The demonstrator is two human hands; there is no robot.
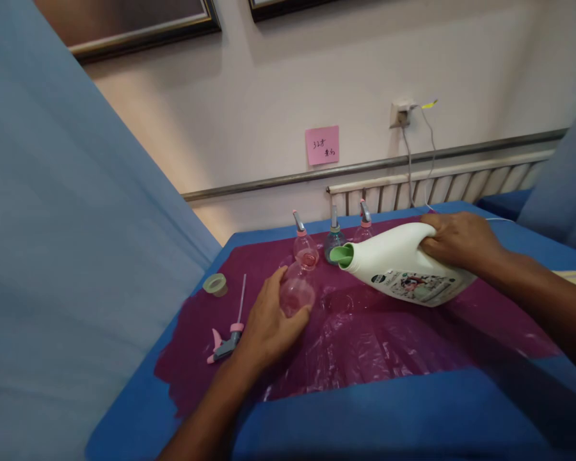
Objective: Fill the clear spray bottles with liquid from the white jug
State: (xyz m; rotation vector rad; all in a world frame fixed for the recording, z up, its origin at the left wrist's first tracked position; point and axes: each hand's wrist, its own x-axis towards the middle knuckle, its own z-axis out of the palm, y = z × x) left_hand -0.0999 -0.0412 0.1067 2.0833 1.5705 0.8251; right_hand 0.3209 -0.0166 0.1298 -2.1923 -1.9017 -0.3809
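My right hand (456, 238) grips the handle of a white detergent jug (388, 253), which is tilted with its green spout (342, 255) pointing left. My left hand (269, 317) curls round a clear spray bottle body (297, 299) with no sprayer on it; its outline is faint against the sheet. The spout is right of this bottle and a little apart from it. A grey and pink trigger sprayer (226, 347) with its tube lies left of my left hand. Near it sits a pale green cap (215, 284).
Behind stand a pink spray bottle (306, 248), a blue-grey one (335, 240) and another pink-necked one (365, 225). Purple plastic sheeting (355, 358) covers part of the blue bed (365, 419). A blue curtain (52, 256) hangs at left; a radiator (441, 182) lines the wall.
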